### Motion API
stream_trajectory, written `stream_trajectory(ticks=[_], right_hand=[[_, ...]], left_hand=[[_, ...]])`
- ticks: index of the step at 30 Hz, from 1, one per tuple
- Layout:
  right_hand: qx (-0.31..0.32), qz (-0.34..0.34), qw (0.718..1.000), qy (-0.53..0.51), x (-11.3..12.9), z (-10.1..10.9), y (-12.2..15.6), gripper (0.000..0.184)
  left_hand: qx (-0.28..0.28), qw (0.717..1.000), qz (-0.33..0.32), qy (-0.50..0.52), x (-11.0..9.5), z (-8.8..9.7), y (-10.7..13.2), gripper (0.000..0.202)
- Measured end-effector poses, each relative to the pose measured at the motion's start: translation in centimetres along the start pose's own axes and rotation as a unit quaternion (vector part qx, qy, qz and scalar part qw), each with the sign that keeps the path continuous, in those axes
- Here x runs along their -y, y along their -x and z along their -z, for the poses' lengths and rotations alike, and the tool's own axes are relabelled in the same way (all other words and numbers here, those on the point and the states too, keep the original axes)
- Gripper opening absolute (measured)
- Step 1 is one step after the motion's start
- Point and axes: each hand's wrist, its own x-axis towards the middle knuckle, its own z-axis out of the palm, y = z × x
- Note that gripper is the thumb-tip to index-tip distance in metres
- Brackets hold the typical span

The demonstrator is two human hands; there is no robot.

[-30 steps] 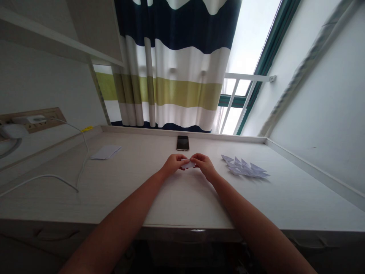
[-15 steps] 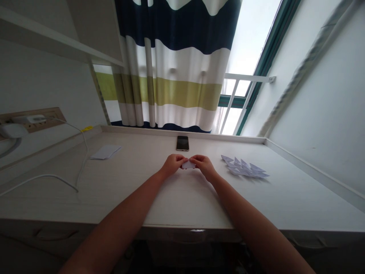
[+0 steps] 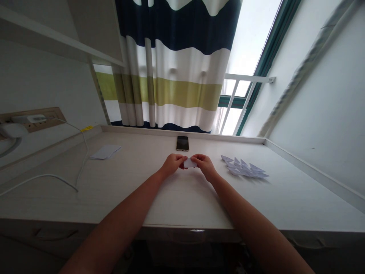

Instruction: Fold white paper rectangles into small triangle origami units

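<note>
Paper [image 3: 190, 163] further right — between left hand [image 3: 172, 164], right hand [image 3: 204, 166]

This looks like a lived-in private room, a bedroom or a dormitory study corner, though I cannot tell which; a long pale wood-grain surface [image 3: 148, 198] runs along the wall beneath a built-in shelf [image 3: 57, 42]; a household curtain [image 3: 171, 64] in 3 colours, navy, white and olive, hangs beside a window [image 3: 256, 38] with a white guard rail [image 3: 242, 78]; a power socket panel [image 3: 34, 120] sits in the wall, and a white cable [image 3: 42, 177] trails across the surface.
</note>
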Motion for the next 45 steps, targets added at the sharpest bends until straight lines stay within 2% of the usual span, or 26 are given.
stream_trajectory(ticks=[3,7,13,16,23,25,31,39,45], right_hand=[[0.005,-0.005,1.000,-0.003,0.1,0.1,0.0,0.022],[0.008,-0.008,1.000,-0.005,0.0,0.2,-0.1,0.020],[0.019,0.016,0.998,0.049,-0.1,0.0,-0.2,0.014],[0.022,0.021,0.998,0.056,-0.1,-0.1,-0.1,0.014],[0.042,0.001,0.999,-0.006,0.1,0.2,0.1,0.024],[0.043,0.003,0.999,-0.015,0.1,0.2,0.1,0.026],[0.036,0.026,0.999,-0.031,0.0,0.3,0.0,0.027],[0.062,0.049,0.996,-0.028,0.3,0.2,0.2,0.029],[0.069,0.065,0.995,-0.007,0.1,0.3,0.1,0.029]], left_hand=[[-0.023,0.999,-0.026,-0.021,0.0,0.1,-0.1,0.031],[-0.041,0.998,-0.037,0.002,0.0,0.2,-0.1,0.029],[-0.002,1.000,-0.009,0.003,-0.1,0.1,0.1,0.023],[-0.001,1.000,-0.011,-0.020,-0.1,0.2,0.0,0.022],[-0.086,0.995,-0.048,-0.005,0.2,0.6,-0.5,0.021],[-0.092,0.994,-0.056,-0.002,0.2,0.6,-0.5,0.021],[-0.052,0.998,-0.025,0.021,0.2,0.2,0.0,0.022],[0.046,0.998,-0.009,0.038,0.0,-0.4,0.4,0.029],[0.067,0.995,0.002,0.072,-0.1,-0.4,0.4,0.034]])
